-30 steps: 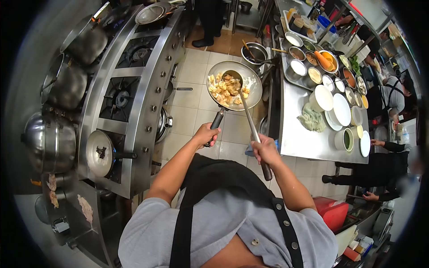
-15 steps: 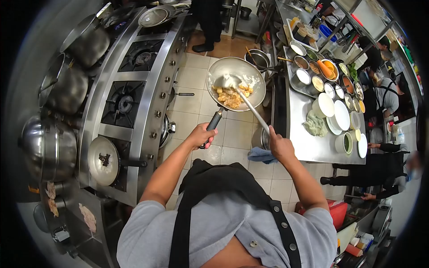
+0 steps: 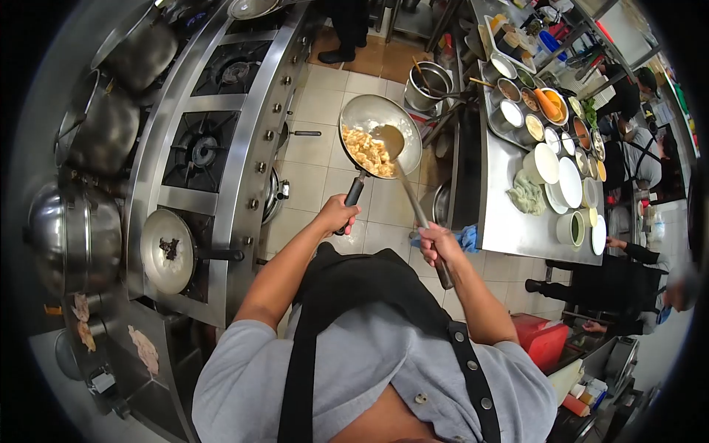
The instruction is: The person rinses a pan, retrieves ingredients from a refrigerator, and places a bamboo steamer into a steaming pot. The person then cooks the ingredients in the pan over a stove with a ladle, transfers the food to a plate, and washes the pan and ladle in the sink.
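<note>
My left hand (image 3: 338, 215) is wrapped round the black handle of a frying pan (image 3: 402, 127), held in the air over the tiled floor. The pan tilts, and golden-brown pieces of food (image 3: 367, 151) lie gathered at its lower left side. In my right hand (image 3: 437, 245) is the long metal handle of a ladle (image 3: 391, 140). The ladle's round bowl is inside the pan, against the right edge of the food. What the food pieces are, I cannot tell.
On the left runs a gas stove (image 3: 201, 151) carrying a second pan (image 3: 168, 251) with dark bits in it. A steel counter (image 3: 509, 229) with several bowls stands on the right. A pot (image 3: 428, 85) is beyond my pan. Other people (image 3: 635, 288) work at the right.
My right hand has drawn back toward my body, pulling the ladle lower in the pan. The food has shifted to the pan's left side, and the pan now tilts differently.
</note>
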Demonstrator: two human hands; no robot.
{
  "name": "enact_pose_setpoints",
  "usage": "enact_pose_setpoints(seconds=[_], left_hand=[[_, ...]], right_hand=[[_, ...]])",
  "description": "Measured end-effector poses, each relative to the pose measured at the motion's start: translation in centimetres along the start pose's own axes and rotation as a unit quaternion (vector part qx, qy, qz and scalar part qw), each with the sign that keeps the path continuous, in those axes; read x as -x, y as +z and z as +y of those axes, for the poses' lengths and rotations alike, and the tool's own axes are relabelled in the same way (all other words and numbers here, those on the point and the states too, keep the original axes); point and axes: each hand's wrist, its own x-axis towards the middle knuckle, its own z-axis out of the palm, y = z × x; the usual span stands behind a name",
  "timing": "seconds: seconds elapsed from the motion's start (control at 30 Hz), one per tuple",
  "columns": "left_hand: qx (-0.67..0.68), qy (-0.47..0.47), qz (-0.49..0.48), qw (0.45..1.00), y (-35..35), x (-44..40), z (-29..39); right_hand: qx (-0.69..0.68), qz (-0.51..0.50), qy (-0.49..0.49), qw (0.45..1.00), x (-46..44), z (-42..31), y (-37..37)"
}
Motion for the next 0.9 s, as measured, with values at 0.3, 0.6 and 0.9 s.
enact_pose_setpoints(seconds=[0.3, 0.6, 0.9], left_hand=[[-0.018, -0.014, -0.014, 1.0, 0.3, -0.2, -0.1], [0.085, 0.013, -0.039, 0.996, 0.0, -0.7, 1.8], [-0.003, 0.05, 0.005, 0.999, 1.6, -0.1, 2.6]], right_hand=[[-0.061, -0.028, -0.034, 0.997, 0.7, -2.5, 0.9], [0.624, 0.209, -0.274, 0.702, 5.4, -2.3, 1.0], [0.242, 0.117, -0.12, 0.956, 1.6, -1.8, -0.2]])
